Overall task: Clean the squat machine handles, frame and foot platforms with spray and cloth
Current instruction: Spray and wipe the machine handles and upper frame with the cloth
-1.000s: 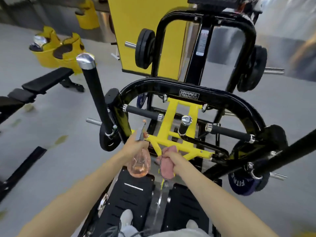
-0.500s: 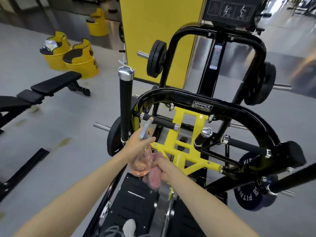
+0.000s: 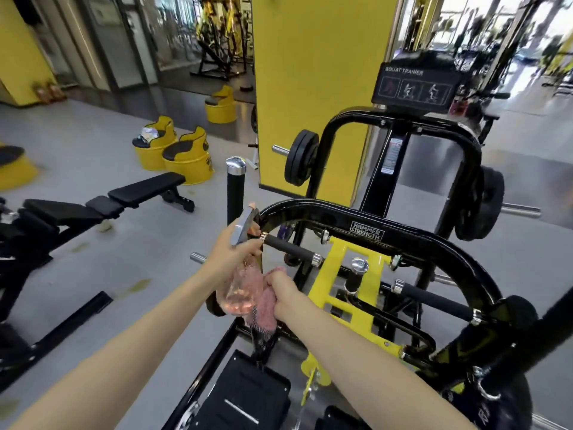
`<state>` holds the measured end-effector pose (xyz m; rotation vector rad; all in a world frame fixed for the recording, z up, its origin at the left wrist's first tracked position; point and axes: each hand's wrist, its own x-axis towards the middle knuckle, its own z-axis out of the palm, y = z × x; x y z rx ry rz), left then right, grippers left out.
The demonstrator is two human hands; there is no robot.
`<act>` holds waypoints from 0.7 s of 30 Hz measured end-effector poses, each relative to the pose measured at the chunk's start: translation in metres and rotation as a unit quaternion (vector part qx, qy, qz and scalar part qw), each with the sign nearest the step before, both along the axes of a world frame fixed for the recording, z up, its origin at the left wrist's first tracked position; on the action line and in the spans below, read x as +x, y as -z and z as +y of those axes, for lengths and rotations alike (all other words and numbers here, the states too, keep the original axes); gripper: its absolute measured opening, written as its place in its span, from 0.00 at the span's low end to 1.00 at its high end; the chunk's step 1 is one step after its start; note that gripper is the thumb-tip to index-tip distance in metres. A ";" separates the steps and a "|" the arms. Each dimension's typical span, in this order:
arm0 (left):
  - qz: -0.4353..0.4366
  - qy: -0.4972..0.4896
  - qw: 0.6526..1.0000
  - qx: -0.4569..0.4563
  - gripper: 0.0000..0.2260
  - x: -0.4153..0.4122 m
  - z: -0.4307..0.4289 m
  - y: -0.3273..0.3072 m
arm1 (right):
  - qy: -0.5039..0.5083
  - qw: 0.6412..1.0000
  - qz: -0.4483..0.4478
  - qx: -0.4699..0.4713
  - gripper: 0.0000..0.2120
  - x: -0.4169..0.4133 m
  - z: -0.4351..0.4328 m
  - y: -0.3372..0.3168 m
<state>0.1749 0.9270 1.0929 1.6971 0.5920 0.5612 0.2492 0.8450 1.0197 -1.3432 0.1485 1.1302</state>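
My spray bottle (image 3: 240, 293) sits at centre frame, long axis nearly upright. Its nozzle is at the top, aimed up and right at the near end of the left foam handle (image 3: 291, 248). My left hand (image 3: 231, 254) curls round its neck. My right hand (image 3: 286, 293) grips the bunched pink cloth (image 3: 263, 302) just right of the bottle. A second ago that cloth was against the yellow bracket (image 3: 336, 265); now it's left of it.

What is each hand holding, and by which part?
The left hand grips the spray bottle at its neck, below the trigger. The right hand clutches the pink cloth by its bunched top.
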 end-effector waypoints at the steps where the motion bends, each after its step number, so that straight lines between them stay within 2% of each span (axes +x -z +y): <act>1: -0.009 -0.020 1.000 -0.003 0.10 -0.004 0.001 -0.006 | -0.010 1.000 -0.011 0.000 0.07 -0.003 0.004 -0.004; 5: -0.008 -0.060 0.998 0.005 0.11 -0.017 0.008 -0.028 | -0.048 0.998 -0.029 0.021 0.07 -0.009 0.020 -0.007; 9: 0.012 -0.070 0.997 0.005 0.07 -0.020 0.013 -0.043 | -0.051 0.998 -0.013 0.028 0.05 -0.021 0.024 -0.022; 16: 0.097 -0.061 0.992 0.061 0.05 -0.016 0.023 -0.044 | -0.077 0.997 0.010 0.020 0.05 -0.027 0.033 -0.011; 21: 0.100 -0.084 0.991 0.034 0.05 -0.022 0.032 -0.029 | -0.084 0.996 0.015 0.005 0.03 -0.029 0.036 0.005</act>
